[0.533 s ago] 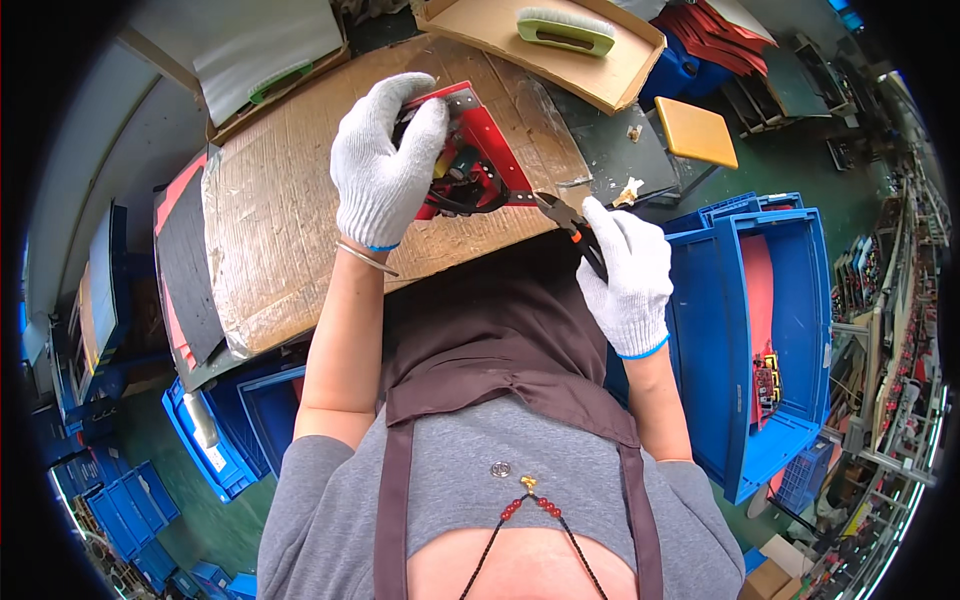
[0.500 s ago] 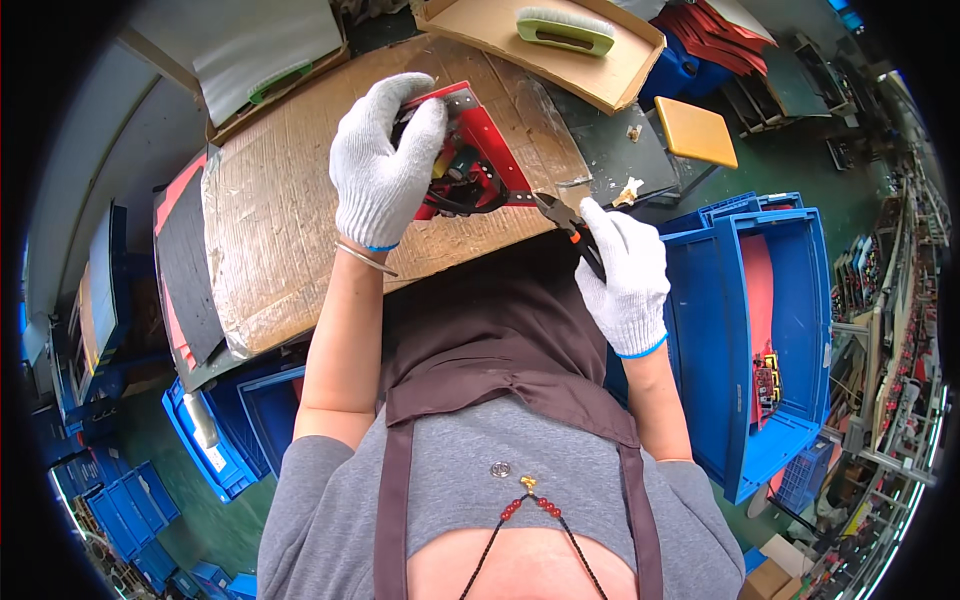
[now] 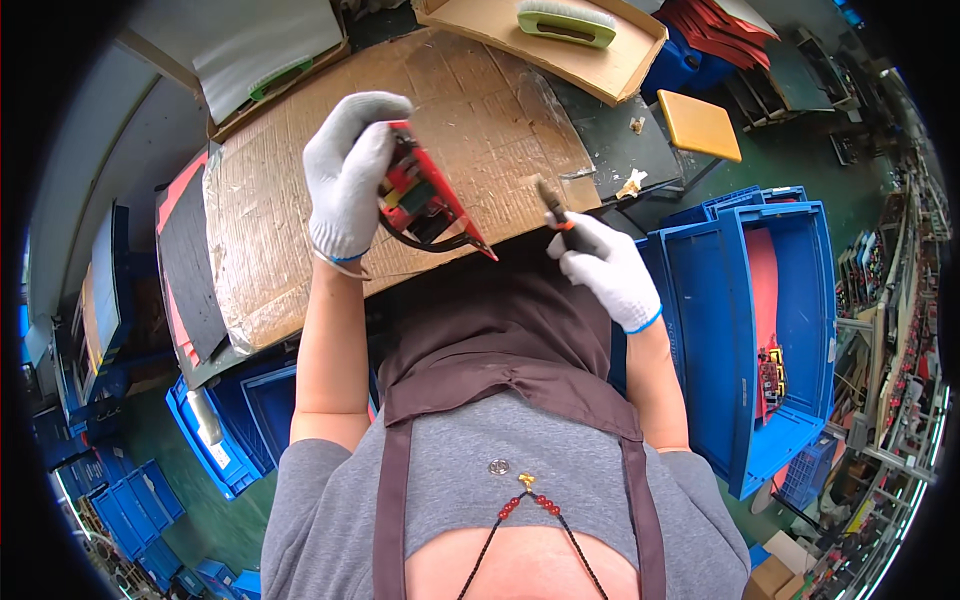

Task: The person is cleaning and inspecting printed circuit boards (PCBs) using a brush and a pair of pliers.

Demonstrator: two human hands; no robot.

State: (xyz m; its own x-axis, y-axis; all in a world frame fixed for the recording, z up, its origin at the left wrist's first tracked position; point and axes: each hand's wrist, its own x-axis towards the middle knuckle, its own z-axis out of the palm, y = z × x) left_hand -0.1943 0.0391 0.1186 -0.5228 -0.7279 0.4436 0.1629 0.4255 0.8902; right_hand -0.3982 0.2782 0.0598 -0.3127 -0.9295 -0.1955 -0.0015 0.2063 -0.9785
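Observation:
My left hand (image 3: 346, 178), in a white knit glove, grips a red circuit board (image 3: 425, 195) with small parts and a dark cable loop, held tilted above the cardboard-covered bench (image 3: 290, 250). My right hand (image 3: 608, 272), also gloved, holds a small tool with an orange-and-dark handle (image 3: 556, 212), its tip pointing up and away from the board. A gap separates the tool from the board's lower corner.
A cardboard tray with a green-handled brush (image 3: 566, 22) lies at the bench's far side. A yellow pad (image 3: 699, 125) sits to its right. Large blue bins (image 3: 760, 330) stand at my right, smaller blue bins (image 3: 225, 440) at my lower left.
The right hand has drawn the tool back from the board and turned its tip upward. The left hand has tilted the board more upright.

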